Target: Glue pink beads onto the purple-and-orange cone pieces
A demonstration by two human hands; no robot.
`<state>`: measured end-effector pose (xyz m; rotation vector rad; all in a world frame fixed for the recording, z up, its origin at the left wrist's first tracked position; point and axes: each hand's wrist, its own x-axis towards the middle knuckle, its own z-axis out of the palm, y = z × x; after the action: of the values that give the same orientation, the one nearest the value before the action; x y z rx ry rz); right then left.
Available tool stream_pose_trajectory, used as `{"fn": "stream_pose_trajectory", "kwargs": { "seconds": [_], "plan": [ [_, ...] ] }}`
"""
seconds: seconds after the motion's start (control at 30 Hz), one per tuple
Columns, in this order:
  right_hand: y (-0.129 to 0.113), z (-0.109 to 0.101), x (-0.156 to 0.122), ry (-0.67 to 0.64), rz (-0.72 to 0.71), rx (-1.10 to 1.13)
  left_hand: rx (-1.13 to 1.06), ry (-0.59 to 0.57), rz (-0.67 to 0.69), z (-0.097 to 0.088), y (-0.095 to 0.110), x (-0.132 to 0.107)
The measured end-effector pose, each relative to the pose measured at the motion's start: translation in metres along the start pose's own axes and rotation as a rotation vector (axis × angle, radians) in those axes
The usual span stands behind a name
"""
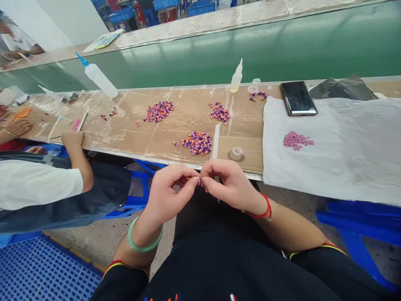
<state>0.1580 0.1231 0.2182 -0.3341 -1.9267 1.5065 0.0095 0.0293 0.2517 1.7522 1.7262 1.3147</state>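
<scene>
My left hand (pixel 169 190) and my right hand (pixel 224 182) meet fingertip to fingertip just below the table edge, above my lap. Both pinch a tiny piece (pixel 198 179) between them; it is too small to name. A green bangle circles my left wrist, a red string my right. On the cardboard-covered table (pixel 175 138) in front lies the nearest pile of small purple and orange pieces (pixel 197 142), with a thin white stick (pixel 216 140) beside it and a small clear cap (pixel 237 153).
More purple-orange piles (pixel 159 111) (pixel 220 113) lie further back. A pink pile (pixel 296 140) rests on a white cloth (pixel 344 159) beside a phone (pixel 297 98). Two squeeze bottles (pixel 98 77) (pixel 236 77) stand behind. A co-worker's arm (pixel 78 161) sits at left. Blue stools stand below.
</scene>
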Motion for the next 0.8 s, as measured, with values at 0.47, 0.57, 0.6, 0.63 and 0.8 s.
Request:
{"fn": "stream_pose_trajectory", "kwargs": {
  "seconds": [0.47, 0.57, 0.6, 0.63, 0.8],
  "plan": [
    [0.004, -0.001, -0.004, 0.036, -0.078, -0.172, 0.039, -0.032, -0.020, 0.006, -0.007, 0.001],
    [0.005, -0.003, -0.004, 0.077, -0.068, -0.182, -0.029, -0.031, -0.072, 0.009, -0.011, 0.004],
    [0.005, -0.004, -0.004, 0.092, -0.058, -0.183, -0.050, -0.032, -0.090, 0.011, -0.012, 0.004],
    [0.005, -0.004, -0.004, 0.103, -0.045, -0.181, -0.064, -0.032, -0.106, 0.012, -0.014, 0.005],
    [0.008, -0.006, -0.003, 0.129, 0.010, -0.174, -0.080, -0.064, -0.129, 0.017, -0.020, 0.012]
  ]
}}
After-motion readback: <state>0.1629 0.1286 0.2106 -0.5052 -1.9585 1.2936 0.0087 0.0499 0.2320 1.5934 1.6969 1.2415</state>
